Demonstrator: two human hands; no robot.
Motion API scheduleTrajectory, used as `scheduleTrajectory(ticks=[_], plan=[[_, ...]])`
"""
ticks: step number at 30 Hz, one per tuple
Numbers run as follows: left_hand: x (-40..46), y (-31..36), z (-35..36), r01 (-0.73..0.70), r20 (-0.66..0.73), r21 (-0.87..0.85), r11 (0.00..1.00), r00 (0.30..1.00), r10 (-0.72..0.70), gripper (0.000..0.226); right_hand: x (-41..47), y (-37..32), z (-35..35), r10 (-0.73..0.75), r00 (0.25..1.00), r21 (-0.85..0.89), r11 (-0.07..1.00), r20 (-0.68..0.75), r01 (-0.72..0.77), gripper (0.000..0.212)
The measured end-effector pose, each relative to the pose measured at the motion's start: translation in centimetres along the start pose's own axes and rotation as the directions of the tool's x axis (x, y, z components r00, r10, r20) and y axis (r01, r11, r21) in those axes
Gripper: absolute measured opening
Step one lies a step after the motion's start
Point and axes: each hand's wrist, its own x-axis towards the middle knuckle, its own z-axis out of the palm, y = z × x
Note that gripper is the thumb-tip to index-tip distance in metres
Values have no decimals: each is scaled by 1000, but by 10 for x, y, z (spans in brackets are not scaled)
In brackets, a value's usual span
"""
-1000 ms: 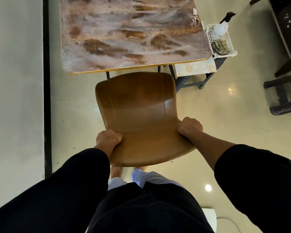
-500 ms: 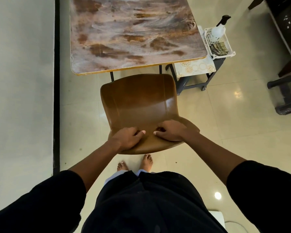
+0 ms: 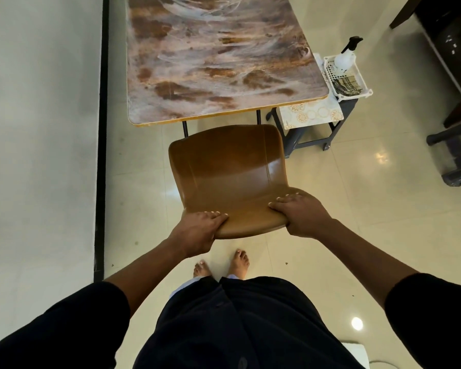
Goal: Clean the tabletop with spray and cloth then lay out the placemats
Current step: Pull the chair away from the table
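Note:
A brown chair (image 3: 229,169) stands in front of the marbled brown-and-white table (image 3: 216,62). My left hand (image 3: 197,230) grips the top edge of its backrest at the left, and my right hand (image 3: 301,214) grips the same edge at the right. To the right of the table, a white basket (image 3: 355,93) holds a spray bottle (image 3: 345,55) with a black trigger and a folded checked cloth (image 3: 347,85). Patterned placemats (image 3: 312,114) lie beside the basket on a grey stool (image 3: 304,137).
A grey wall with a black vertical strip (image 3: 101,129) runs along the left of the table. Dark furniture (image 3: 453,49) and a dark bench (image 3: 455,155) stand at the right. My bare feet (image 3: 221,265) stand on glossy cream floor tiles behind the chair.
My hands have slid apart along the backrest's top edge, from the middle to its two ends. The chair and table appear further from me.

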Motion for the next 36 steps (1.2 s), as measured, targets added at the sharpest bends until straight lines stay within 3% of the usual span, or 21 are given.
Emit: scheduleTrajectory(ticks=[10,24,36], plan=[[-3,-10,-1,-30,-5,-94,995,1000,29,63,-1,-12,-5,54,997,-6,999,-50,-54,65],[-15,-30,-3,-2,19,-88,996,1000,3,72,-2,-41,-4,124,989,28,992,-83,-122,53],[-15,-24,2,-8,-14,-99,995,1000,7,68,-9,-41,-5,140,988,101,986,-69,-133,63]])
